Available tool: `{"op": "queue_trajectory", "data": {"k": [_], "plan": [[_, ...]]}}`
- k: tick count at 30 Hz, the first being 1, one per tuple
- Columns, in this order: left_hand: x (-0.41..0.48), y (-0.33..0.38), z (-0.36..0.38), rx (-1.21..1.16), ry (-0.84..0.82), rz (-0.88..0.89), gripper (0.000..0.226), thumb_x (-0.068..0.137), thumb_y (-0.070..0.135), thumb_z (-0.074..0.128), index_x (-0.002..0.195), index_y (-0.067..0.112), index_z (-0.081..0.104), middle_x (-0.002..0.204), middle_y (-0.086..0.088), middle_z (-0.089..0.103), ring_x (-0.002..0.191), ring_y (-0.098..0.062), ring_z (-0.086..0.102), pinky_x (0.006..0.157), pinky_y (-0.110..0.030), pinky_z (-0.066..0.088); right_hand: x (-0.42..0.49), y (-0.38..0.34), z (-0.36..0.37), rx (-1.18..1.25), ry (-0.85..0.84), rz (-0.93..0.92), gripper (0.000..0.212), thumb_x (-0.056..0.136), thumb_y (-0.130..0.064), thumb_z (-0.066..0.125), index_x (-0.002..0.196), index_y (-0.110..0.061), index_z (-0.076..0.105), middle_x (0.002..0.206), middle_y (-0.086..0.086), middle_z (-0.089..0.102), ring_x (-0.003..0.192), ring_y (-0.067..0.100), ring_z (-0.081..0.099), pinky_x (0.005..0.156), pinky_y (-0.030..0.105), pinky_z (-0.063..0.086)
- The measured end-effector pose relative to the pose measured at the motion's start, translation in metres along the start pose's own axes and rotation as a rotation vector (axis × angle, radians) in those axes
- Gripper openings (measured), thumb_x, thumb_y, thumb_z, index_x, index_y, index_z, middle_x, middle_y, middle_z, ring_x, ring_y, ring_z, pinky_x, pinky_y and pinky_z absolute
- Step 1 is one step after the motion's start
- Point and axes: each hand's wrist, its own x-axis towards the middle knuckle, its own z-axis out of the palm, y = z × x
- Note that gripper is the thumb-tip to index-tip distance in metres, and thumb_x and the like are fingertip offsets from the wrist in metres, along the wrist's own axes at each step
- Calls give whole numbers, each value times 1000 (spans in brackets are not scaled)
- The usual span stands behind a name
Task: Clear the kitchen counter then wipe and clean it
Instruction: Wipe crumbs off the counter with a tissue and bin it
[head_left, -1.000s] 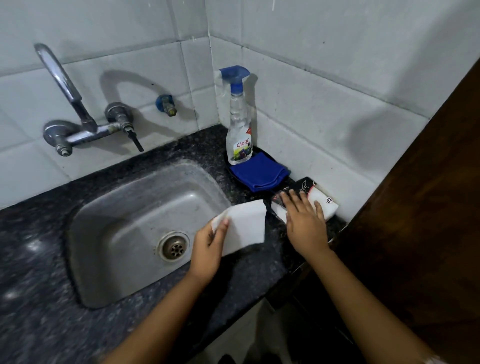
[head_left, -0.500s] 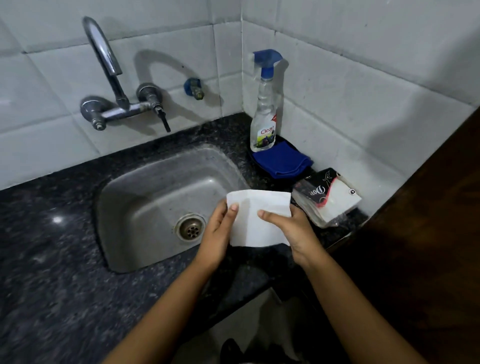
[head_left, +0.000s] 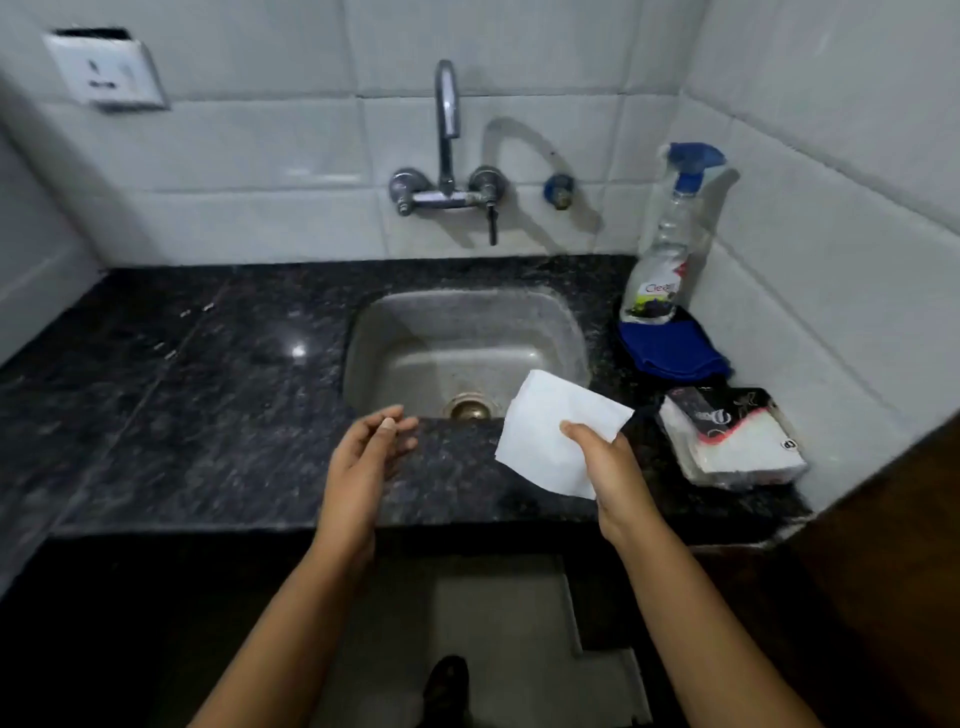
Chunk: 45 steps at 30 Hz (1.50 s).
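right hand (head_left: 608, 467) holding tissue (head_left: 550, 436), "clea" spray bottle (head_left: 662, 260)

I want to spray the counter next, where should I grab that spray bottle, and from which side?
The spray bottle stands upright in the corner, walls close behind and right; probably grip its slim neck under the blue trigger, from the sink side.

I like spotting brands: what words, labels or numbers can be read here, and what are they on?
"Clea": label of the spray bottle; the word's end is blurred.
Napkin packet: a script word on its black band, too blurred to read; a small round mark, too small.
Wall socket: nothing legible.
Paper napkin in the right hand: blank.
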Motion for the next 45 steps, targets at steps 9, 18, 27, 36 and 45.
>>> {"op": "queue_trajectory", "data": {"k": [9,18,27,36,45], "plan": [[-173,22,-100,-44,435,16,24,101,26,42,114,25,62,107,4,72,99,-14,67,89,-32,48,-124,22,41,-30,-346,59,21,95,-14,54,114,-23,57,102,-12,66,94,7,61,75,28,49],[-331,35,-208,-49,749,72,26,102,26,41,115,26,63,107,7,72,99,-11,67,91,-33,47,-278,53,115,-90,-711,54,11,96,-21,55,102,-27,62,106,-12,68,99,6,62,83,28,48],[-531,33,-326,-46,1084,76,26,102,25,41,108,23,66,103,3,72,96,-14,68,93,-38,50,-489,114,176,-145,-985,132,21,95,-19,55,115,-20,60,106,-7,67,100,10,62,82,29,50],[-685,21,-396,-77,1305,59,26,102,25,40,108,21,65,101,2,72,92,-14,68,85,-32,50,-649,176,198,-283,-1254,99,32,99,-25,49,130,-20,49,110,-8,60,105,14,56,88,30,42],[-754,-11,-472,-123,1390,39,27,102,22,39,111,16,65,99,0,73,89,-14,68,73,-20,50,-756,228,245,-471,-1489,-61,43,102,-32,39,141,-14,41,125,-6,50,110,7,42,93,22,33]]}}
